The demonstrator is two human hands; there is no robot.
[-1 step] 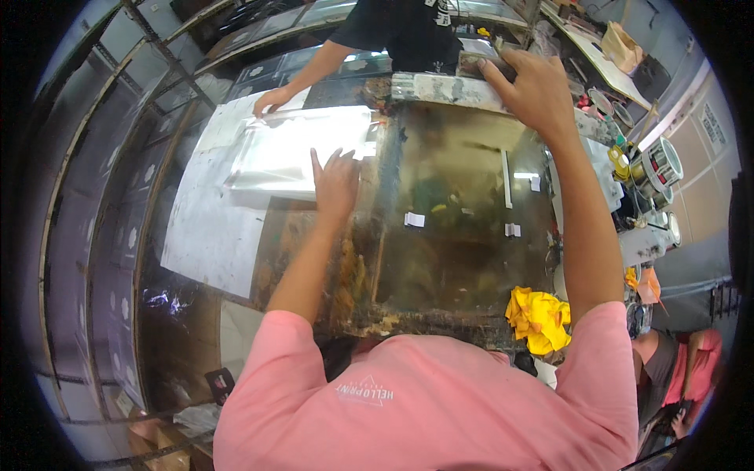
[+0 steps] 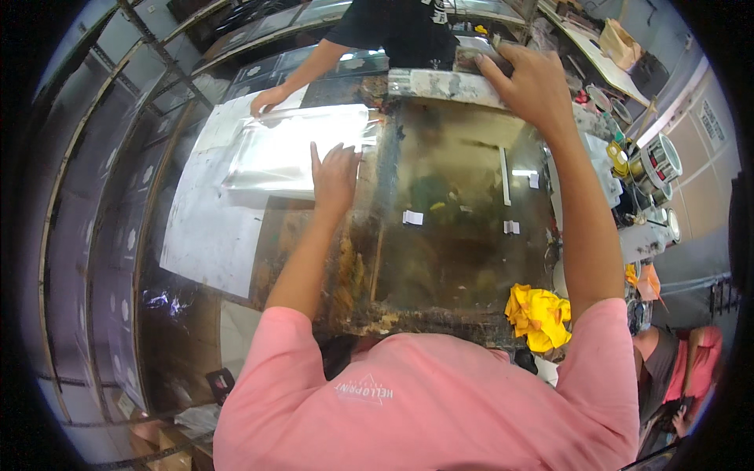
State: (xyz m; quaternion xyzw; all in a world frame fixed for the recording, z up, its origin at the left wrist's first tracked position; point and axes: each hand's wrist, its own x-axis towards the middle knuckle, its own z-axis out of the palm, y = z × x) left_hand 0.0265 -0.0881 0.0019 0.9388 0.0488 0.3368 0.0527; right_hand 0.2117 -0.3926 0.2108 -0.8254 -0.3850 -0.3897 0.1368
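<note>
Stained worktable boards (image 2: 294,251) lie beside metal racks (image 2: 49,235). Partly on white paper (image 2: 206,224) sits a glossy clear plastic stack (image 2: 271,161); the left hand (image 2: 336,180) lies over its right end, fingers spread loosely. The right hand (image 2: 536,85) clasps a brownish block (image 2: 469,60) above a paint-marked frame bar (image 2: 436,85). A co-worker's hand (image 2: 269,100) touches the stack's far edge.

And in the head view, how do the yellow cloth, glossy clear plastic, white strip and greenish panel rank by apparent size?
Largest to smallest:
greenish panel
glossy clear plastic
yellow cloth
white strip
</note>
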